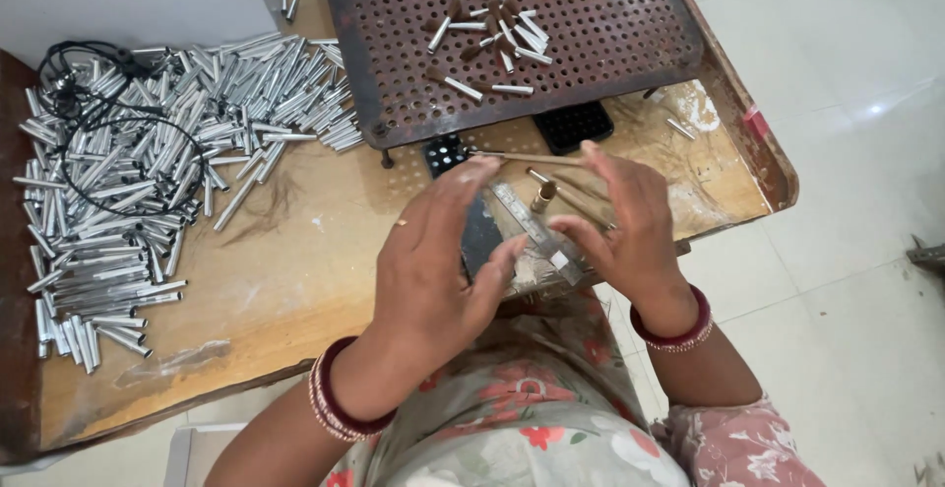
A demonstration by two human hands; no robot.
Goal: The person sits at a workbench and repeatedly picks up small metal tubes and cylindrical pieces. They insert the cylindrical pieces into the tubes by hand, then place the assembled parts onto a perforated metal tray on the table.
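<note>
My left hand (433,260) and my right hand (625,226) face each other over the front edge of a wooden worktable (285,280). Between them lies a small flat block with a metal strip (532,231), which both thumbs touch. A thin brown stick (522,158) spans from one set of fingertips to the other. A short brass-coloured tube (543,194) stands just behind the block. Whether either hand truly grips the block is not clear.
A large heap of silver metal tubes (148,182) covers the table's left side, with a black cable (89,103) lying on it. A rusty perforated tray (512,34) at the back holds several brush-tipped tubes (492,34). White floor tiles (856,201) lie to the right.
</note>
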